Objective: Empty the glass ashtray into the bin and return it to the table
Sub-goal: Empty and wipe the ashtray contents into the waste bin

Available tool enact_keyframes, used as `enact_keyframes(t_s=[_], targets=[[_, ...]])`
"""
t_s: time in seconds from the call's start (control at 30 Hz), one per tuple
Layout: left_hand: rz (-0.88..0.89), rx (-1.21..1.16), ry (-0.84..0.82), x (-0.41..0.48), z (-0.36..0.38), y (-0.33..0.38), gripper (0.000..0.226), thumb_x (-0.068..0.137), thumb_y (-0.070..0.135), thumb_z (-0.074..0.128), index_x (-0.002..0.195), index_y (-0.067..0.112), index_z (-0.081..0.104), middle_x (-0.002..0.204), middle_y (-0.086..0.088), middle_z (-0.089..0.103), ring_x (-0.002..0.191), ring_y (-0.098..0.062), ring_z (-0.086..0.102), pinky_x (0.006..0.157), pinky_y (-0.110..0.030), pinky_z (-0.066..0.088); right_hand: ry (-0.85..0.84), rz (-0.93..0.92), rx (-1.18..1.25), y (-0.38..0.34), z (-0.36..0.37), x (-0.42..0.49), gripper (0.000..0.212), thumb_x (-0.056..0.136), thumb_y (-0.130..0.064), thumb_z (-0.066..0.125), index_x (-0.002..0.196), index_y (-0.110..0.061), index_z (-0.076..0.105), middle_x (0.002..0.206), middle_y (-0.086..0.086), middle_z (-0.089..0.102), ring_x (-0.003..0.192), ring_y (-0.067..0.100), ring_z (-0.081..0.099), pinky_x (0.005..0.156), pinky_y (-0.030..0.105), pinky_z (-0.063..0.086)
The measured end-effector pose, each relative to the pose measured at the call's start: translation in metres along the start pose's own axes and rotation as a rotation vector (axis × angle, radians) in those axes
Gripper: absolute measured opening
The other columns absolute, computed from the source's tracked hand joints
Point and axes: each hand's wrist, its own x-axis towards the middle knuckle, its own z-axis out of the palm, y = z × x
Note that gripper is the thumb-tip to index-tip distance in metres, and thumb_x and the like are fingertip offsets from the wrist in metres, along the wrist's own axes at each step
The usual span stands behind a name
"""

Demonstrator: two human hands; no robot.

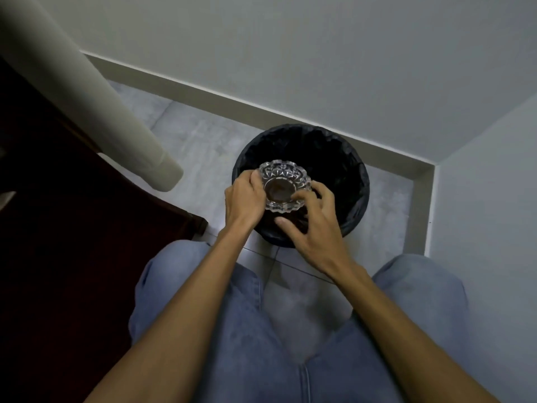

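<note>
A person in blue jeans [220, 338] is crouching or sitting in the corner of a room, facing pale walls [290, 59] and a grey tiled floor [191, 141]. A dark wooden piece of furniture [58, 228] is filling the left side; whether it is the desk cannot be told, since its top is not showing. A pale cylinder [96, 112] is slanting down across the upper left.

A round black bin [357, 181], lined with a dark bag, is standing on the floor in the corner. The glass ashtray [283, 186] is hanging over the near left part of the bin's opening, tilted with its hollow partly facing the camera, and something brown is showing in or through its centre; whether that is residue or only the dark bin seen through the glass cannot be told.

The left hand [244, 199] is clamping the ashtray's left rim. The right hand [311, 225] is lying beside the right rim with fingers spread, fingertips touching or nearly touching the glass, not closed on it.

By the look of it, the emptying is underway: the ashtray has reached the bin, yet its bowl may not be clear. Finishing the tip and carrying it back to the desk are left.
</note>
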Motion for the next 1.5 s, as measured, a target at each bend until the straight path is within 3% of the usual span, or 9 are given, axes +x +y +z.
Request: enact_keyframes(t_s=[0.33, 0.4, 0.47, 0.57, 0.67, 0.9, 1.1, 1.23, 1.5], targets=[[-0.155, -0.059, -0.038, 0.000, -0.012, 0.003, 0.044, 0.097, 0.031, 0.040, 0.059, 0.010, 0.045, 0.062, -0.007, 0.052, 0.062, -0.024, 0.048, 0.056, -0.034, 0.035, 0.128, -0.376, -0.402, 0.005, -0.010, 0.009, 0.025, 0.095, -0.030, 0.060, 0.115, -0.014, 0.056, 0.104, 0.008, 0.058, 0.085, 0.022, 0.058, 0.064, 0.038, 0.054], [-0.131, -0.047, 0.019, -0.003, -0.013, 0.004, 0.044, 0.096, 0.027, 0.036, 0.058, 0.010, 0.048, 0.065, -0.007, 0.055, 0.070, -0.027, 0.051, 0.064, -0.037, 0.043, 0.120, -0.375, -0.415, 0.001, -0.013, 0.014, 0.028, 0.096, -0.030, 0.058, 0.118, -0.013, 0.056, 0.102, 0.008, 0.057, 0.082, 0.021, 0.058, 0.062, 0.036, 0.054], [-0.033, 0.111, 0.090, -0.005, -0.009, 0.002, 0.044, 0.099, 0.027, 0.034, 0.078, 0.010, 0.069, 0.097, -0.010, 0.067, 0.100, -0.029, 0.056, 0.093, -0.045, 0.041, 0.136, -0.342, -0.391, -0.004, -0.015, 0.020, 0.029, 0.097, -0.031, 0.056, 0.116, -0.009, 0.059, 0.100, 0.008, 0.056, 0.080, 0.021, 0.057, 0.063, 0.033, 0.052], [0.053, 0.280, 0.053, -0.002, 0.006, -0.007, 0.048, 0.105, 0.031, 0.027, 0.138, 0.016, 0.059, 0.157, -0.007, 0.039, 0.151, -0.025, 0.023, 0.120, -0.052, 0.008, 0.149, -0.196, -0.258, -0.006, -0.011, 0.028, 0.028, 0.097, -0.031, 0.055, 0.114, -0.009, 0.061, 0.098, 0.007, 0.055, 0.078, 0.015, 0.053, 0.068, 0.024, 0.044], [0.077, 0.341, -0.025, -0.004, 0.022, -0.016, 0.055, 0.107, 0.032, 0.022, 0.156, 0.010, 0.030, 0.169, -0.008, 0.010, 0.157, -0.023, -0.003, 0.123, -0.053, -0.007, 0.166, 0.099, -0.038, -0.001, -0.004, 0.038, 0.024, 0.097, -0.033, 0.057, 0.107, -0.013, 0.067, 0.094, 0.005, 0.060, 0.078, 0.013, 0.053, 0.071, 0.025, 0.040], [0.155, 0.345, 0.116, -0.008, 0.042, -0.031, 0.056, 0.106, 0.025, 0.025, 0.158, 0.002, 0.021, 0.168, -0.012, 0.010, 0.157, -0.023, 0.001, 0.126, -0.043, -0.002, 0.248, 0.549, 0.331, 0.015, 0.017, 0.053, 0.027, 0.097, -0.032, 0.057, 0.088, -0.013, 0.074, 0.075, -0.001, 0.068, 0.069, 0.011, 0.060, 0.069, 0.029, 0.050], [0.177, 0.304, 0.188, -0.011, 0.047, -0.042, 0.056, 0.105, 0.023, 0.024, 0.157, 0.002, 0.026, 0.167, -0.011, 0.017, 0.157, -0.023, 0.008, 0.127, -0.040, 0.003, 0.196, 0.845, 1.019, 0.020, 0.028, 0.063, 0.029, 0.100, -0.017, 0.056, 0.074, -0.006, 0.063, 0.052, 0.002, 0.053, 0.032, 0.007, 0.039, 0.030, 0.018, 0.029], [0.177, 0.285, 0.198, -0.013, 0.045, -0.046, 0.056, 0.105, 0.022, 0.025, 0.157, 0.001, 0.027, 0.167, -0.012, 0.018, 0.156, -0.024, 0.009, 0.127, -0.041, 0.005, -0.021, 0.896, 1.086, 0.016, 0.038, 0.066, 0.026, 0.101, -0.017, 0.053, 0.078, -0.008, 0.059, 0.043, -0.005, 0.050, 0.028, 0.002, 0.037, 0.027, 0.016, 0.024], [0.168, 0.278, 0.197, -0.014, 0.047, -0.043, 0.056, 0.104, 0.022, 0.023, 0.156, 0.001, 0.026, 0.167, -0.011, 0.017, 0.157, -0.023, 0.009, 0.127, -0.041, 0.005, 0.102, 0.965, 1.158, 0.016, 0.048, 0.065, 0.028, 0.102, -0.016, 0.052, 0.075, -0.008, 0.056, 0.045, -0.003, 0.046, 0.025, 0.003, 0.034, 0.026, 0.014, 0.023]])
